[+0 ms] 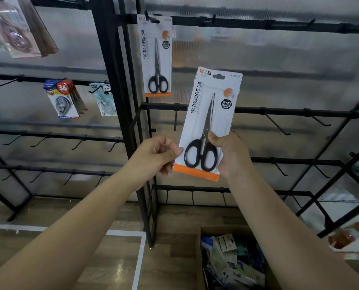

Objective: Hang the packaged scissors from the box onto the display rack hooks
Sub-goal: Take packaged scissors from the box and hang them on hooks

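I hold a white packaged pair of black-handled scissors [209,124] upright in front of the black display rack [258,110]. My left hand [159,154] pinches the pack's lower left edge. My right hand [229,152] grips its lower right side, thumb on the front. Another scissors pack [156,57] hangs from a hook [151,18] on the top bar, up and left of the held one. The cardboard box [203,260] sits on the floor below my right arm, holding several mixed packs.
Bare hooks [275,123] stick out from the rack's bars to the right and below. The left rack carries correction-tape packs [64,99] and a panda pack [104,99]. More packaged goods hang at the top left [13,32]. White tape lines [140,258] mark the wooden floor.
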`<state>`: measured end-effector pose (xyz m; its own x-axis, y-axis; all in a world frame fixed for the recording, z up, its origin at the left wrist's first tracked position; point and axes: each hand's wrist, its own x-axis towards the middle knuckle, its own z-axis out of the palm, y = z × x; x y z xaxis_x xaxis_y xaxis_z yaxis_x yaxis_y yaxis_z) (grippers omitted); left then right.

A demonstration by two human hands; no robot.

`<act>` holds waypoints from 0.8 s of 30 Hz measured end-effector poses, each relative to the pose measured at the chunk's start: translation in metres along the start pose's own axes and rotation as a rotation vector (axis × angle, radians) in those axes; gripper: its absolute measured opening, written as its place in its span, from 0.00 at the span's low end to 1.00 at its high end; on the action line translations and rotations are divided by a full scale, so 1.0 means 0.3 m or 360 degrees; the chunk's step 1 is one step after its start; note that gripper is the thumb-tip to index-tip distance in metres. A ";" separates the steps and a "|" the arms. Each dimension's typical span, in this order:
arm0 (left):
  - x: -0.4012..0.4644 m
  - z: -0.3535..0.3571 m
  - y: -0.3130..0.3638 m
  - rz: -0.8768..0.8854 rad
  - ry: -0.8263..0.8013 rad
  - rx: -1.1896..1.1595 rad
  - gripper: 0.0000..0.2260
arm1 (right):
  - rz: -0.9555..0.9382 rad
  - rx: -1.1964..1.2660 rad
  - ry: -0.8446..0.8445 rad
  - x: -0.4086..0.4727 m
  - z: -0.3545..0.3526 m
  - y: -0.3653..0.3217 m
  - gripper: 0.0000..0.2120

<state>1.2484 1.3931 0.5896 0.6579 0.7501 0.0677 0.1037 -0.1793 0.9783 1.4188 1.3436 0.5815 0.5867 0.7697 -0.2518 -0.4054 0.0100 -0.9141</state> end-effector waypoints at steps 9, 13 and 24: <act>-0.050 0.058 -0.024 0.0161 0.0208 -0.0032 0.09 | -0.0238 -0.0063 -0.0297 -0.047 -0.010 -0.015 0.23; -0.023 0.066 0.002 0.0167 0.0437 -0.0280 0.08 | -0.0504 -0.0266 -0.0428 -0.067 -0.010 -0.033 0.10; 0.076 0.014 0.039 0.0168 0.0672 0.0349 0.08 | -0.0623 -0.0764 -0.0479 0.003 0.042 -0.105 0.07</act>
<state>1.2677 1.4054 0.6018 0.3178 0.9052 0.2821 0.2374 -0.3640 0.9006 1.4232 1.3521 0.6139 0.3783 0.9116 0.1612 0.1925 0.0928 -0.9769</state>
